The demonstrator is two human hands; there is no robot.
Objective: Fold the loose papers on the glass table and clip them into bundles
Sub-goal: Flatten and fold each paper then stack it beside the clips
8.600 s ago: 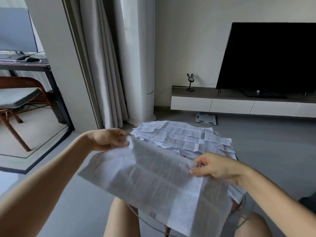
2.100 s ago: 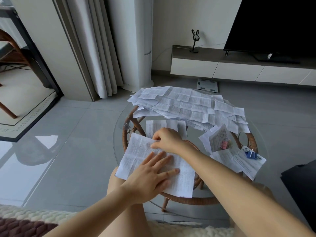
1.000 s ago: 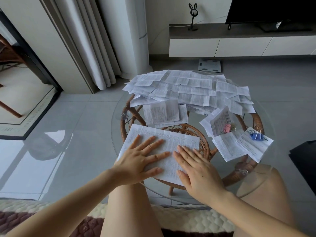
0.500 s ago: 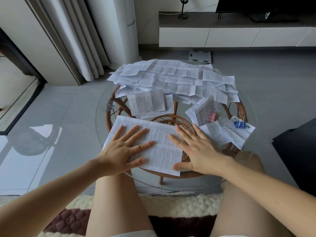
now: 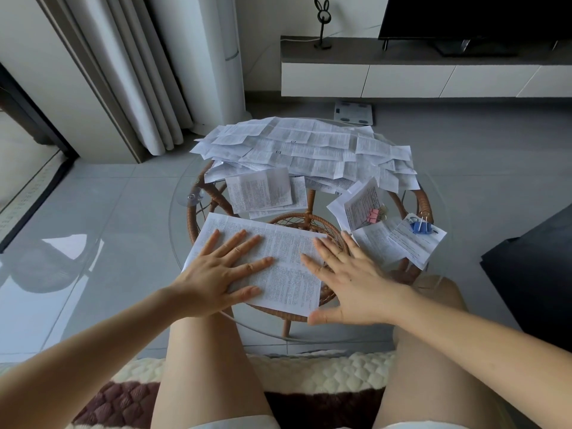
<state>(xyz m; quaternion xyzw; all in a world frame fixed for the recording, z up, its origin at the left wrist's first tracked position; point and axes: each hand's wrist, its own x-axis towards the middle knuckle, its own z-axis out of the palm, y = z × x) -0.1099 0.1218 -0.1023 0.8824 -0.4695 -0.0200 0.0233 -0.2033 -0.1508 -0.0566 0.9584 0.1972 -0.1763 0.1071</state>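
Left hand point(image 5: 223, 267) and right hand point(image 5: 349, 280), fingers spread, flattened one sheet point(image 5: 284, 258); clipped bundles point(image 5: 411, 246) lay at two o'clock, and a large loose pile point(image 5: 309, 150) waited at twelve.

Table top point(image 5: 182, 224) clear glass, glossy; base point(image 5: 213, 196) woven rattan, rough. Papers point(image 5: 309, 150) matt, creased. Floor tiles point(image 5: 93, 227) glossy, reflective. Curtain point(image 5: 139, 72) cloth. Seat cover point(image 5: 325, 376) quilted fabric. Blue clip point(image 5: 418, 226) w/ metal handles.
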